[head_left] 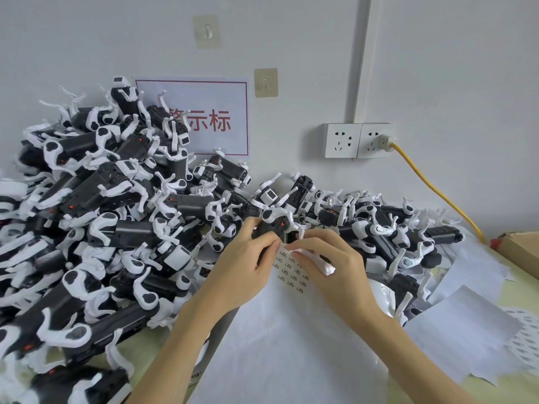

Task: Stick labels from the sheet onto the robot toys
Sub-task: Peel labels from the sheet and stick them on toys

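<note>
A black and white robot toy [278, 221] is held up in front of me, above a white label sheet [291, 316] with small printed labels near its top. My left hand [248, 263] grips the toy from the left, fingers curled round its black body. My right hand [332, 266] pinches at the top edge of the sheet just under the toy, fingertips meeting those of the left hand. Whether a label sits between the fingers is hidden.
A big heap of black and white robot toys [116, 205] covers the left and back of the table. Loose white backing sheets [466, 330] lie at right, a cardboard box [522, 249] beyond them. A yellow cable [437, 191] runs from the wall sockets [358, 140].
</note>
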`<state>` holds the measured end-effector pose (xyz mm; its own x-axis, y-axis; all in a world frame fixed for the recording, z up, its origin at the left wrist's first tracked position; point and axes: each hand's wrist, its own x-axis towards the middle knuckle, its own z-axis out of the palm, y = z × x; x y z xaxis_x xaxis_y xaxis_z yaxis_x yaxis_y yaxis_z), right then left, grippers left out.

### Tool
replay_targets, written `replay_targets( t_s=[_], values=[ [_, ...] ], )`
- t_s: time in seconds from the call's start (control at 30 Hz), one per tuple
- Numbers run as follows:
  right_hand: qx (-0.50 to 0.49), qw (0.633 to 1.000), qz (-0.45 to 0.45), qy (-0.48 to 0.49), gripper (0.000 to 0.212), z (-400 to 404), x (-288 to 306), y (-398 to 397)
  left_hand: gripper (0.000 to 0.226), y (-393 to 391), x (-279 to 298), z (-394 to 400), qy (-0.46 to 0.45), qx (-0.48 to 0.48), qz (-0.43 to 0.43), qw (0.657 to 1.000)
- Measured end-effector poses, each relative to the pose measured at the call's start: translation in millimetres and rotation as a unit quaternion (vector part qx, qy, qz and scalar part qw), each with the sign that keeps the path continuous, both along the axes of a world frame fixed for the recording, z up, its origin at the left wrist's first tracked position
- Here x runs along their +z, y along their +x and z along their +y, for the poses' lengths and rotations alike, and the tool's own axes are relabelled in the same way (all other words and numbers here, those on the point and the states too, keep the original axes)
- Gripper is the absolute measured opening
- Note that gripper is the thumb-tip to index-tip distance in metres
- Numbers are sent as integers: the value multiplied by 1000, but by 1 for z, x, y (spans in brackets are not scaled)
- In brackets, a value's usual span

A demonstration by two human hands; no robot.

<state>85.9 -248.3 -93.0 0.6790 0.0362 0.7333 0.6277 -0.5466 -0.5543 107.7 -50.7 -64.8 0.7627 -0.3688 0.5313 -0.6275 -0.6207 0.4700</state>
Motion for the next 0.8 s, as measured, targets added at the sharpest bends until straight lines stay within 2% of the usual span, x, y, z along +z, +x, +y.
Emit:
replay_targets(
  t_s=[0.2,0.47,0.63,0.8],
  values=[
    [3,1000,25,1,33,4,3,-3,21,0,0,-1,17,4,-19,1000],
    [-9,998,53,18,19,7,5,-7,19,-1,-1,-4,26,8,-45,999],
    [13,995,87,40,26,7,8,-7,20,-1,-2,-3,40,28,-51,998],
    [11,992,101,76,19,6,12,-7,34,1,-4,-3,36,97,-83,991]
  ],
)
